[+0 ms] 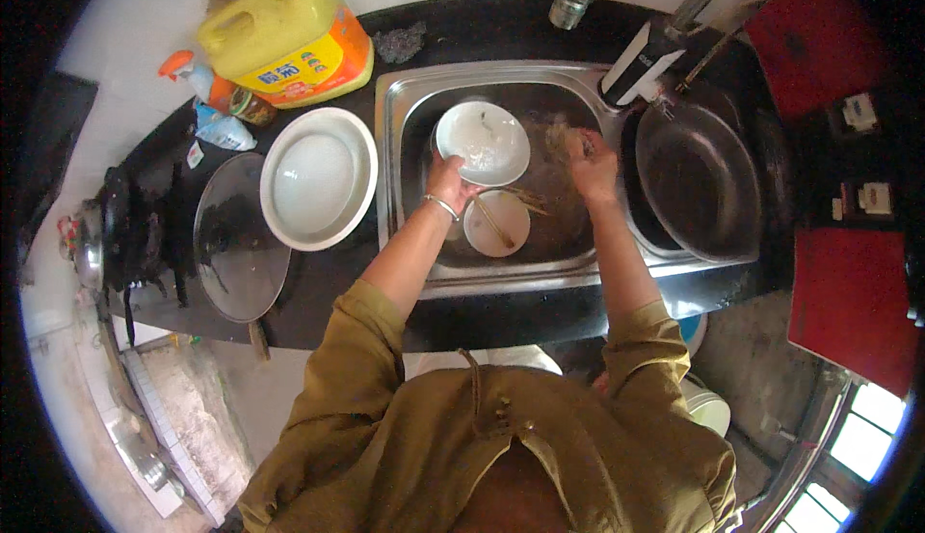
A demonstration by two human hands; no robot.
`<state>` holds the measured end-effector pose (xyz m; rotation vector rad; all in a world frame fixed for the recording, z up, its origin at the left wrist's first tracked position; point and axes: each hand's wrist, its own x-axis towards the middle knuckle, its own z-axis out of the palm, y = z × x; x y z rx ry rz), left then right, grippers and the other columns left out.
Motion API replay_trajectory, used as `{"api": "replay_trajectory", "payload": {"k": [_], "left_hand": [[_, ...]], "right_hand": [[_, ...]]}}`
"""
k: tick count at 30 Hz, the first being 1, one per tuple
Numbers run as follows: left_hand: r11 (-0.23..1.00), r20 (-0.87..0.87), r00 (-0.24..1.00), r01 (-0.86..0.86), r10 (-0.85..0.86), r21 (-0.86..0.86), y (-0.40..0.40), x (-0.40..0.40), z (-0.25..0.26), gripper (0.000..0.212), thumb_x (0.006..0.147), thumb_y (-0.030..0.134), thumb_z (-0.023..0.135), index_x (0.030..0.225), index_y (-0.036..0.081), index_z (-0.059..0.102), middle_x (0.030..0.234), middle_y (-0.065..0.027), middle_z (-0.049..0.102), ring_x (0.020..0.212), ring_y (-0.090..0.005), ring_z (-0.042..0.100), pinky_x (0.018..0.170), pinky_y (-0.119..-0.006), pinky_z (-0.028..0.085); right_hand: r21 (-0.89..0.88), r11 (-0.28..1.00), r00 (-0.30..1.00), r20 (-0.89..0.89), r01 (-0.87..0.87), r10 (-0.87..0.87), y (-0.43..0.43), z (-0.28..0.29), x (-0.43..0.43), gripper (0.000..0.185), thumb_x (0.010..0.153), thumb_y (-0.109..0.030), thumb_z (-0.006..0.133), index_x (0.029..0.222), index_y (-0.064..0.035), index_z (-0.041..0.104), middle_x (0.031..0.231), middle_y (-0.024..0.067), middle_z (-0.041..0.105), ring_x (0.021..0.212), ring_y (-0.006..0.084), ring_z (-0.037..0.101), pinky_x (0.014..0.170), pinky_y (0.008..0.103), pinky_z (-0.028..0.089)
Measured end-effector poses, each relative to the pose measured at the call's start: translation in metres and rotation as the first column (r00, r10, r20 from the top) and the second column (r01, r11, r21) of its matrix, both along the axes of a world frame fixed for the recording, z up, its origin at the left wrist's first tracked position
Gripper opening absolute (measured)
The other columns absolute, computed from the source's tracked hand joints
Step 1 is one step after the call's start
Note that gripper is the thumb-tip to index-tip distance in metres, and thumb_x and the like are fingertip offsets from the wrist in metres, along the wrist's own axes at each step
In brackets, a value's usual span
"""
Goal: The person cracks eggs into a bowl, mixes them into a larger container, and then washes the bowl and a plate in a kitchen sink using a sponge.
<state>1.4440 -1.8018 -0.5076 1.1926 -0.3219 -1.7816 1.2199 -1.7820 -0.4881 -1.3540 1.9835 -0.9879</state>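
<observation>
My left hand (pixel 449 184), with a bangle at the wrist, grips the near-left rim of a wet white dish (pixel 491 139) tilted above the sink basin (pixel 567 226). A small dark scrap clings inside that dish. To its right, my right hand (pixel 596 168) holds a blurred, brownish scrubbing pad (pixel 558 139), apart from the dish. Below my left hand, a small white bowl (pixel 477 233) sits in the basin with a wooden chopstick-like utensil (pixel 493 222) across it. More thin sticks (pixel 531 200) lie by the bowl's upper right.
A dark pan (pixel 697 186) leans over the right-hand basin, below the faucet (pixel 571 9). Left of the sink are a white enamel-like basin (pixel 318 179), a glass lid (pixel 238 244) and a yellow detergent jug (pixel 289 41). Dark steel wool (pixel 399 43) lies behind the sink.
</observation>
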Motion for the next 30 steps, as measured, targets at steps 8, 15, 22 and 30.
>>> {"api": "replay_trajectory", "payload": {"k": [8,15,22,30], "left_hand": [[0.981,0.325,0.94,-0.043,0.103,-0.187,0.023,0.02,0.016,0.045,0.092,0.037,0.038,0.127,0.011,0.03,0.112,-0.0149,0.049,0.087,-0.0261,0.056,0.058,-0.038,0.051],[0.905,0.319,0.847,0.403,-0.425,0.137,0.035,0.045,0.065,0.044,0.091,0.035,0.041,0.124,0.007,0.032,0.115,-0.0167,0.049,0.093,-0.0338,0.057,0.069,-0.056,0.051],[0.98,0.538,0.828,-0.062,0.157,-0.191,0.039,0.021,0.008,0.037,0.09,0.024,0.042,0.119,0.002,0.037,0.103,-0.0165,0.053,0.094,-0.0263,0.053,0.077,-0.038,0.045],[0.935,0.295,0.887,0.327,-0.354,0.14,0.032,0.038,0.057,0.04,0.088,0.019,0.044,0.123,0.005,0.03,0.105,-0.0177,0.052,0.096,-0.0355,0.054,0.06,-0.054,0.053]], "right_hand": [[-0.341,0.754,0.809,-0.038,-0.562,0.586,0.048,0.062,0.122,0.049,0.074,-0.012,0.056,0.12,-0.005,0.044,0.114,0.0182,0.051,0.108,0.0342,0.048,0.094,0.04,0.038],[-0.014,0.38,0.326,-0.542,-0.925,0.774,0.043,0.016,0.058,0.052,0.067,-0.014,0.064,0.117,-0.0111,0.049,0.117,0.0126,0.051,0.109,0.031,0.048,0.094,0.04,0.037],[-0.041,0.763,0.759,-0.159,-0.645,0.632,0.059,0.069,0.142,0.021,0.07,-0.01,0.059,0.09,-0.0028,0.058,0.095,0.0194,0.059,0.086,0.0351,0.057,0.078,0.0427,0.045],[-0.215,0.369,0.411,-0.677,-0.904,0.611,0.035,-0.004,0.069,0.036,0.067,-0.011,0.061,0.103,-0.0061,0.059,0.115,0.0097,0.054,0.11,0.0269,0.049,0.094,0.0349,0.038]]}}
